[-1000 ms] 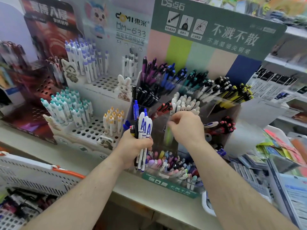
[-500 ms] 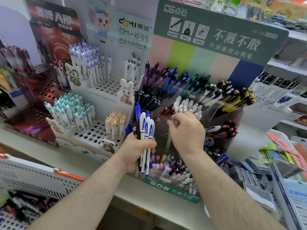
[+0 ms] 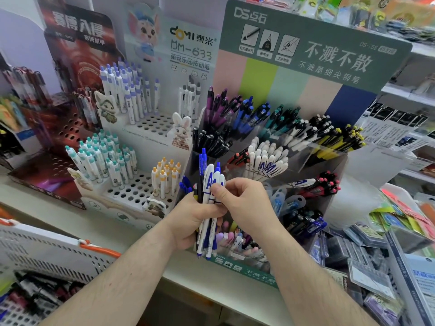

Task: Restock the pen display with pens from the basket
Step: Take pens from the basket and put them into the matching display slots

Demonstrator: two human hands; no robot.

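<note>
A bundle of white-and-blue pens is standing upright in the left hand, fingers wrapped round it, just in front of the clear pen display. The right hand is pinching one pen's top with thumb and fingers. Crowded compartments are rising behind; the white basket is sitting low left, off the shelf edge.

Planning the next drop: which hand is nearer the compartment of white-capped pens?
Right. The right hand sits just below the white-capped pens, pinching a pen from the bundle of pens. The left hand grips that bundle further down and left.
</note>
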